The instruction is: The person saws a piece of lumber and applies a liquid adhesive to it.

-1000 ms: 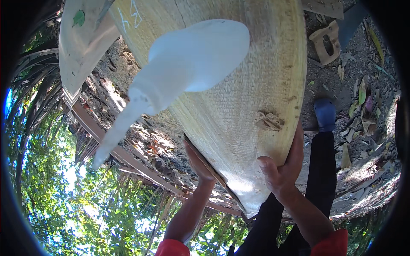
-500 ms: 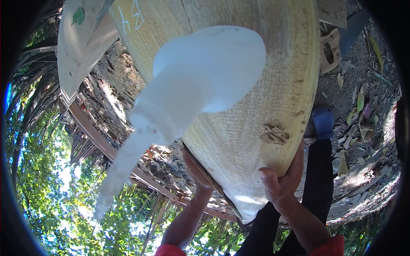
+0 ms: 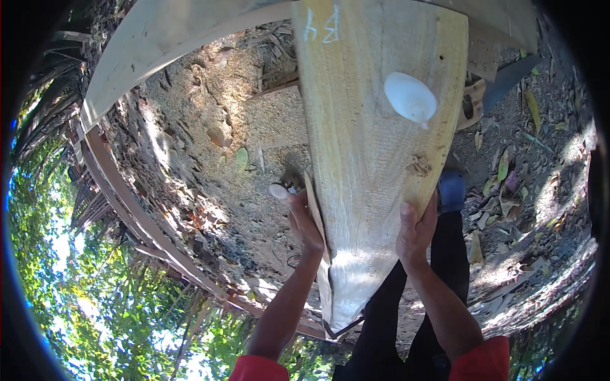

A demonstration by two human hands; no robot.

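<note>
A wide, pale wooden plank (image 3: 368,140) stretches away from me, its near end narrowing towards my legs. My left hand (image 3: 306,225) is closed on the plank's left edge, where a thin brown strip runs along the side. On the right edge, my right hand (image 3: 416,235) grips with the thumb on the upper face and the fingers round the side. A white bottle (image 3: 410,96) with a small tip shows over the plank's far right part. Just beyond my left hand is a small pale rounded object (image 3: 278,190), its kind unclear.
A long, pale curved board (image 3: 184,41) crosses the far side. Sawdust, leaves and a flat wood piece (image 3: 276,117) cover the ground at left. A blue shoe (image 3: 452,190) stands right of the plank, near a brown cut-out piece (image 3: 471,105) like a saw handle.
The plank has dropped away from the camera and swung straighter. The white bottle, large and close before, looks much smaller and farther right. Both hands still hold the edges.
</note>
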